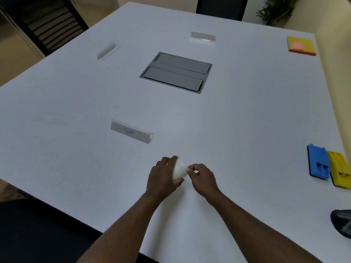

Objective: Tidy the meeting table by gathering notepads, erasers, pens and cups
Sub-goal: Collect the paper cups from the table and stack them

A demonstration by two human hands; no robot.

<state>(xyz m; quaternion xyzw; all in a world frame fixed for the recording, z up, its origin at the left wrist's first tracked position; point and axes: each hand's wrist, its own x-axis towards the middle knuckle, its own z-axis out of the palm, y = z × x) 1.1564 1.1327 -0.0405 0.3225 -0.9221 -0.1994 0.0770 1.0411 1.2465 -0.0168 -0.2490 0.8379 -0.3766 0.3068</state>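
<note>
Left hand: my left hand (161, 174) gripped a small stack of white cups (179, 170), fingers (171, 159) curled over the far side and thumb under the near side.
Right hand: my right hand (202, 176) pinched the rim of the cups between thumb and forefinger; the other fingers were curled loosely behind.
White cups: nested together, tilted on their side with the rims toward my right hand, held just above the tabletop (237, 111) near its front edge, between my two hands.
Blue eraser (318, 161): flat on the tabletop at the right edge, well apart from my hands.
Yellow eraser (340, 168): flat, just beside the blue eraser on its right, partly cut off by the picture edge.
Notepad (302, 45): yellow pad with a pink note on top and an orange edge, at the far right corner of the tabletop.
Name card (132, 131): clear stand lettered "TIGER", left of and beyond my hands.
Far card holders: one clear holder (108, 50) at the far left, another (203, 37) at the far side; lettering too blurred to read.
Cable hatch (175, 73): grey, two shut flaps, set in the middle of the tabletop.
Chair (51, 25): dark, slatted back, beyond the far left corner.
Plant (275, 10): green leaves, far right.
</note>
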